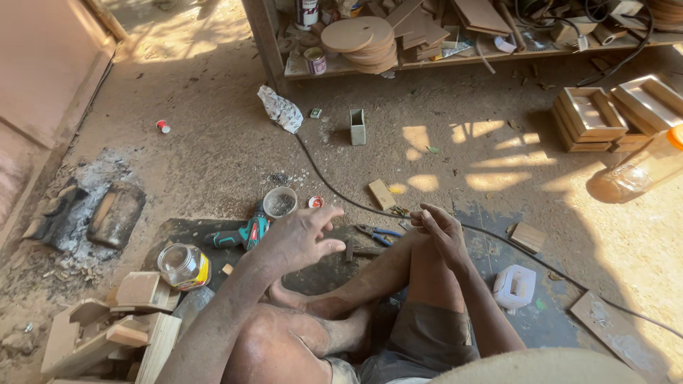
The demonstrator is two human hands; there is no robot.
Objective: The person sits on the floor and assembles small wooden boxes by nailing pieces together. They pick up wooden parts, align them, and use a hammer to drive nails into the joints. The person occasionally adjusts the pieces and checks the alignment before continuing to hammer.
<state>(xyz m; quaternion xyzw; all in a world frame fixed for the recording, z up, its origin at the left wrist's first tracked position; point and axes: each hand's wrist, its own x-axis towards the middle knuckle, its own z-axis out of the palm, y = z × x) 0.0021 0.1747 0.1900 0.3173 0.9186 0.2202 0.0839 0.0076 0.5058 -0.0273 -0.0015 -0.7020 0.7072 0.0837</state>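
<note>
Left hand [299,238] hovered palm-down, fingers [326,213] spread apart, gripping nothing. Right hand [435,226] rested over the bent knee, fingers [420,222] curled together; couldn't tell if they pinched anything. Just past the left fingertips: round tin cup [279,202] with grainy contents and a small red-white cap [315,202]. Below the left fingers, teal-black drill [242,235], hard plastic, lay on a dark mat [178,231]. Between both sets of fingers: blue-handled pliers [377,232], metal jaws. Black cable [341,192] ran just beyond the right fingers. Glass jar [183,266] lay tipped, well left of the left hand. Floor [213,142] was packed, dusty earth; open room ahead of the fingers. Wood offcuts [114,327] crowded the near-left edge.
</note>
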